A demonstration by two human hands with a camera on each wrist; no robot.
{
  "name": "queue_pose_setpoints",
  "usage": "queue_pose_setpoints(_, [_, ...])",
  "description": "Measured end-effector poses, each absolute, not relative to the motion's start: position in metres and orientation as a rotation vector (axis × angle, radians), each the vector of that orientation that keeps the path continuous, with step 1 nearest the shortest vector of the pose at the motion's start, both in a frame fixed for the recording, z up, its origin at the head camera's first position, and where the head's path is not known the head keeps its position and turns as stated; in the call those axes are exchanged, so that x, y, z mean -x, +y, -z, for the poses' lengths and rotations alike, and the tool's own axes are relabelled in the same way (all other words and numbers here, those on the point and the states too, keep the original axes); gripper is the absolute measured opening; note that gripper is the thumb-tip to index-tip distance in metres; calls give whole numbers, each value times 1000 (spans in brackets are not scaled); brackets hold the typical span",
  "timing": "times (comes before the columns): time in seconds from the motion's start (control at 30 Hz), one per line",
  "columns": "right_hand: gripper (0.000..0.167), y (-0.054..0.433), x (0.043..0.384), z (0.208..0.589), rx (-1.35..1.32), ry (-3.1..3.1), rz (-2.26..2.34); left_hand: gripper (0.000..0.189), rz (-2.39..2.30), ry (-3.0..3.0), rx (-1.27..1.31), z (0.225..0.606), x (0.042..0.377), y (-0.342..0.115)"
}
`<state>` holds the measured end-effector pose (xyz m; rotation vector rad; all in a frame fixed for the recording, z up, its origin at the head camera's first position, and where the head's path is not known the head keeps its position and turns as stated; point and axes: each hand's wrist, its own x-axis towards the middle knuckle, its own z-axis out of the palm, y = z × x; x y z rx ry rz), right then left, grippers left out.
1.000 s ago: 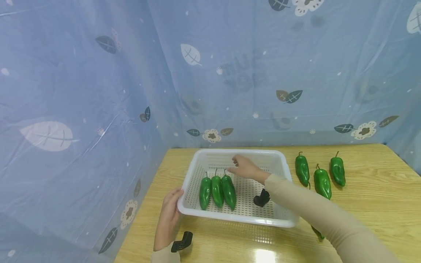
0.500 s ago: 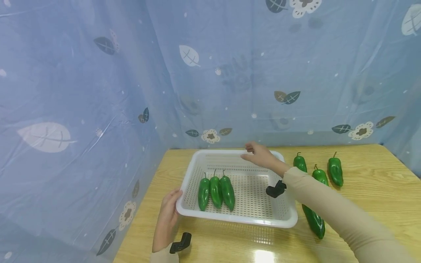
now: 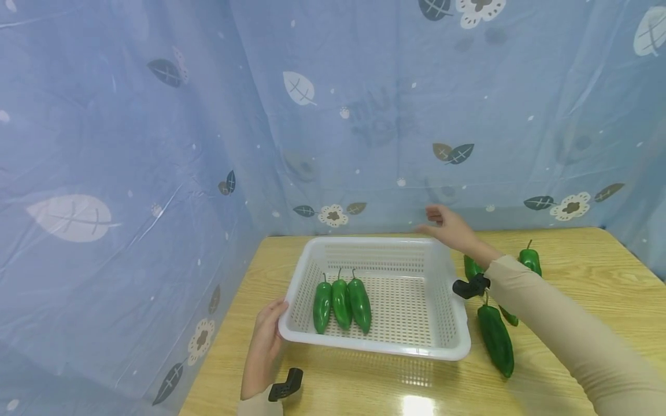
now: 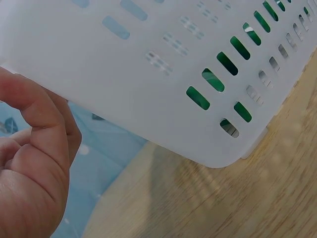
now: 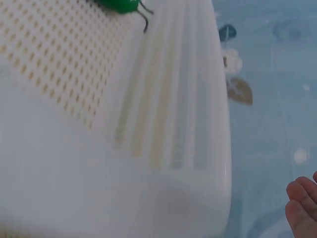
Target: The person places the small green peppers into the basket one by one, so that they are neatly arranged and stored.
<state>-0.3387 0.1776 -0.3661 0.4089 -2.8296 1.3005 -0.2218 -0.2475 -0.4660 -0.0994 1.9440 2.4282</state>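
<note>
A white perforated plastic basket (image 3: 374, 348) stands on the wooden table. Three green peppers (image 3: 341, 304) lie side by side in its left half, stems pointing away. My left hand (image 3: 269, 326) grips the basket's left rim; the left wrist view shows its curled fingers (image 4: 49, 116) at the edge. Above the basket's far right corner, my right hand (image 3: 451, 231) is in the air with its fingers loosely extended and nothing in them. It also shows at the lower right of the right wrist view, apart from the basket wall (image 5: 218, 124).
Several more green peppers lie right of the basket, including a long dark pepper (image 3: 496, 341) near its front corner and another pepper (image 3: 529, 260) farther back. My right sleeve (image 3: 551, 323) partly covers some of them. A patterned blue curtain (image 3: 364, 144) hangs behind the table.
My right hand has moved from above the basket's middle, beside the peppers, to the right and away over the far right corner. The left hand stays at the rim.
</note>
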Motion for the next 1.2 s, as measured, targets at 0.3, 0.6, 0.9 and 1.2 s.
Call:
queue_pose_setpoints(0.3, [75, 222, 333, 373, -356, -2833, -1302, 48, -2425, 1946, 115, 465, 222, -248])
queue_pose_setpoints(0.6, [78, 274, 326, 390, -281, -2844, -1295, 46, -2435, 1910, 102, 466, 222, -249])
queue_pose_setpoints(0.9, [82, 320, 316, 403, -158, -2933, -1200, 48, -2449, 1905, 70, 464, 225, -249])
queue_pose_setpoints(1.2, [83, 353, 303, 429, -111, -2967, -1188, 44, -2430, 1935, 89, 468, 224, -250])
